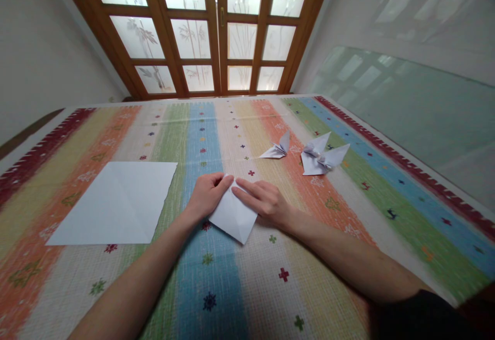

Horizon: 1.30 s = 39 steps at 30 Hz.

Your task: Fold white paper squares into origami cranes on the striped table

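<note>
A folded piece of white paper lies on the striped tablecloth in front of me, one corner pointing towards me. My left hand is closed on its upper left edge, thumb on top near the far corner. At the upper right edge, my right hand presses the paper with its fingers together. The fingertips of both hands nearly meet at the far corner, which they partly cover. To the left rests a flat white sheet of paper with a ragged right edge.
Beyond my right hand sit a small folded paper figure and a larger paper figure with pointed wings. The striped tablecloth covers the table. Wooden doors with frosted panes stand behind it, and a glass panel leans at right.
</note>
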Each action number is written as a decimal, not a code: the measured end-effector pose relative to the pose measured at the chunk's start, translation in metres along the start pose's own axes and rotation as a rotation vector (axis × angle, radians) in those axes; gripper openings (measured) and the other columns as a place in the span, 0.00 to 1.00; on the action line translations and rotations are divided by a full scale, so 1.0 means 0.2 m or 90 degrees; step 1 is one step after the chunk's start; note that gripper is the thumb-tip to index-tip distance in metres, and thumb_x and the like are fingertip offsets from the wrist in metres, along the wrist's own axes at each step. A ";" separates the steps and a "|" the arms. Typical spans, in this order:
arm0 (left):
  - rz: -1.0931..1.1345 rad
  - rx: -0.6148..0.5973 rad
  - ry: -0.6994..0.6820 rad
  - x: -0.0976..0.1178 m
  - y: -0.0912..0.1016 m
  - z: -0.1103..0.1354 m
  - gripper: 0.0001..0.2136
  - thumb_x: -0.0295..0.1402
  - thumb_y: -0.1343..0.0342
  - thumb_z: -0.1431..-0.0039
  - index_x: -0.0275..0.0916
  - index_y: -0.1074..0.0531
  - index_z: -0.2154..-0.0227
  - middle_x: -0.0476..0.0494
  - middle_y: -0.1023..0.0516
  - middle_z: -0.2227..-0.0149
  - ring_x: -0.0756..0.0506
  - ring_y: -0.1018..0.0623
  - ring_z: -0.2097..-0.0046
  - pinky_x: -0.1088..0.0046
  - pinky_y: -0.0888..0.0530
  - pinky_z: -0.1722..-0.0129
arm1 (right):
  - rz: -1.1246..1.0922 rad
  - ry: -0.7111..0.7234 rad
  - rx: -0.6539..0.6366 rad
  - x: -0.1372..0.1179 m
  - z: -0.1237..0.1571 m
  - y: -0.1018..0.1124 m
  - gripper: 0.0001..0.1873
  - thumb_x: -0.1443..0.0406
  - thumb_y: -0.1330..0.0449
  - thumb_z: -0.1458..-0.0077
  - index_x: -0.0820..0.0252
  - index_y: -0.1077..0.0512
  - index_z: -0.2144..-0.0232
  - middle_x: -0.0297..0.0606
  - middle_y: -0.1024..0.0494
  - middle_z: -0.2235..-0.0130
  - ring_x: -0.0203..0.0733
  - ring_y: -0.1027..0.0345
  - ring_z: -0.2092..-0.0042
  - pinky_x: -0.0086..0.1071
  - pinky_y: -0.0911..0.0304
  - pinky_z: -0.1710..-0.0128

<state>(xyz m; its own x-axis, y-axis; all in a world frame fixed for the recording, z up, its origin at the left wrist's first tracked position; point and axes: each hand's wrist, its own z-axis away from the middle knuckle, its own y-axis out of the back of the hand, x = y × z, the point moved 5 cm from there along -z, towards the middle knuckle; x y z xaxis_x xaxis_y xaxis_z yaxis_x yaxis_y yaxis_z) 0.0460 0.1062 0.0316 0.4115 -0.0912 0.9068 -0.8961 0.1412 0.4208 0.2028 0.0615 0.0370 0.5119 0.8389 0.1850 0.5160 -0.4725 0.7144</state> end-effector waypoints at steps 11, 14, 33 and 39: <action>-0.056 0.070 -0.010 -0.02 0.01 0.01 0.22 0.49 0.57 0.41 0.41 0.45 0.85 0.52 0.43 0.81 0.50 0.42 0.77 0.73 0.45 0.77 | -0.223 -0.145 0.027 0.02 0.03 -0.03 0.18 0.66 0.49 0.35 0.61 0.31 0.45 0.51 0.25 0.47 0.42 0.25 0.54 0.34 0.27 0.59; -0.123 0.092 0.012 -0.04 0.03 0.00 0.23 0.48 0.59 0.38 0.41 0.46 0.86 0.51 0.42 0.83 0.50 0.40 0.78 0.72 0.45 0.76 | -0.331 -0.210 0.022 0.07 0.05 -0.08 0.16 0.67 0.48 0.35 0.60 0.28 0.47 0.49 0.23 0.48 0.40 0.26 0.51 0.33 0.28 0.57; -0.638 -0.203 -0.323 -0.10 -0.03 0.18 0.29 0.47 0.65 0.31 0.30 0.43 0.36 0.32 0.41 0.34 0.38 0.43 0.32 0.54 0.44 0.36 | -0.092 0.018 -0.229 -0.01 0.01 -0.15 0.13 0.69 0.48 0.35 0.65 0.28 0.52 0.45 0.22 0.50 0.45 0.29 0.50 0.40 0.33 0.53; -0.678 -0.236 -0.290 -0.17 -0.05 0.21 0.34 0.52 0.66 0.33 0.31 0.49 0.34 0.32 0.49 0.31 0.39 0.50 0.30 0.56 0.54 0.33 | -0.133 -0.008 -0.231 0.02 0.03 -0.16 0.16 0.72 0.49 0.36 0.65 0.27 0.50 0.48 0.22 0.49 0.43 0.28 0.49 0.39 0.32 0.51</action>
<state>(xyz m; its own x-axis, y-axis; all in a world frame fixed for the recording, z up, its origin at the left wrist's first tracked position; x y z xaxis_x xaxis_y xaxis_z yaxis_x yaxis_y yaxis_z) 0.0335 0.0675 -0.0039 0.7494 -0.6607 0.0424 -0.0123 0.0502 0.9987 0.1932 0.0784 0.0116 0.4309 0.9024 0.0045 0.3351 -0.1647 0.9277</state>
